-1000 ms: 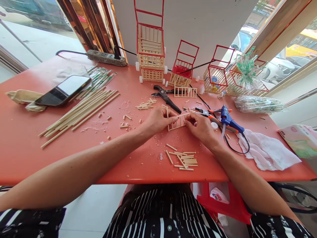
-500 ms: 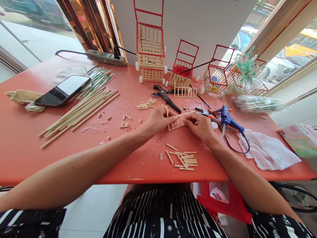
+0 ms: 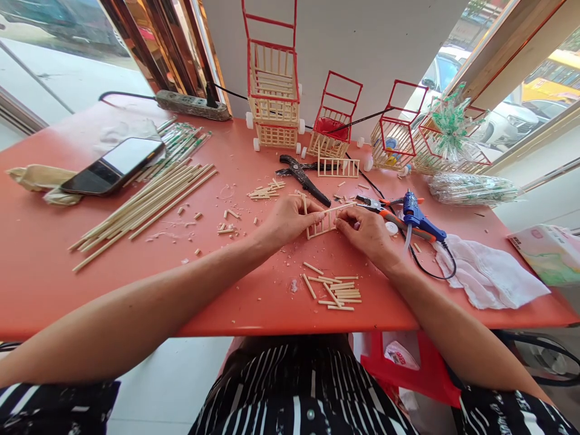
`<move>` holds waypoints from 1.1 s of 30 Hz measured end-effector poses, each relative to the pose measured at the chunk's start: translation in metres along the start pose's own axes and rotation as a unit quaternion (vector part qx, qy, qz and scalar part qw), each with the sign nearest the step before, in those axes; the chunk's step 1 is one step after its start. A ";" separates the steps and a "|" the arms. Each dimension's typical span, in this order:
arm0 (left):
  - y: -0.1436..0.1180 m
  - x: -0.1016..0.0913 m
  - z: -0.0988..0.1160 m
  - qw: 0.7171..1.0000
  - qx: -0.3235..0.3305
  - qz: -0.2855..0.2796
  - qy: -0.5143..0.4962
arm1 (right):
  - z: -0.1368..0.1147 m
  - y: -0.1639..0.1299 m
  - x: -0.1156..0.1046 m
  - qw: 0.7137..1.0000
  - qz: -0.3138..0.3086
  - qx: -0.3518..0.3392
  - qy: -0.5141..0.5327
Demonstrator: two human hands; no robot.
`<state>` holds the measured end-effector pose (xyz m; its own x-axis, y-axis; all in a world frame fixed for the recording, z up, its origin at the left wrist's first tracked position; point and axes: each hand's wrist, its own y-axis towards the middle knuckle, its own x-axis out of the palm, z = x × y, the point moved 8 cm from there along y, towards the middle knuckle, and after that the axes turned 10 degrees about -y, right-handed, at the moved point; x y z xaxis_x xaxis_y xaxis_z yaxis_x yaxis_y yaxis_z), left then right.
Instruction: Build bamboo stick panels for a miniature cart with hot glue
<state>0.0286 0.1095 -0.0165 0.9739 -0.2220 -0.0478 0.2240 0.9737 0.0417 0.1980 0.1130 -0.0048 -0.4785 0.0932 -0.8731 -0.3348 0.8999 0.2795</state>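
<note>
Orange desk (image 3: 54, 266) by the window, covered in stick bits as usual. Both my hands are on one little ladder-shaped stick panel (image 3: 322, 222) lying about mid-desk: my left hand (image 3: 290, 219) pinches its left end, thumb and fingers closed on the upright there, and my right hand (image 3: 368, 232) pinches the right end the same way. Its long axis runs left to right, with the right end tilted a bit away from me, rungs crossing between the two long rails. I can't count the rungs properly since my fingers cover some.

Just in front of my hands sits one loose pile of cut sticks (image 3: 336, 293), another small pile (image 3: 265, 191) further back. One bundle of long sticks (image 3: 145, 205) lies off to the left, next to one phone (image 3: 113, 166). Right of my right hand: one blue glue gun (image 3: 419, 220) and one pair of orange-handled pliers (image 3: 380, 208), touching each other. One black cutter (image 3: 301, 175) behind the panel. Four stick carts (image 3: 274, 103) with red frames stand along the back wall, plus one finished panel (image 3: 338, 167) standing on edge in front of them. One white cloth (image 3: 489, 275) at far right.
</note>
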 end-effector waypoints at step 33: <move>0.003 0.001 -0.002 0.999 0.004 -0.002 -0.044 | 0.000 0.001 -0.001 1.000 0.005 0.013 0.022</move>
<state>0.0305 0.1122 -0.0187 0.9723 -0.2305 0.0401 0.2284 0.9723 0.0493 0.1978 0.1135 -0.0035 -0.5173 0.0836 -0.8517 -0.3092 0.9097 0.2771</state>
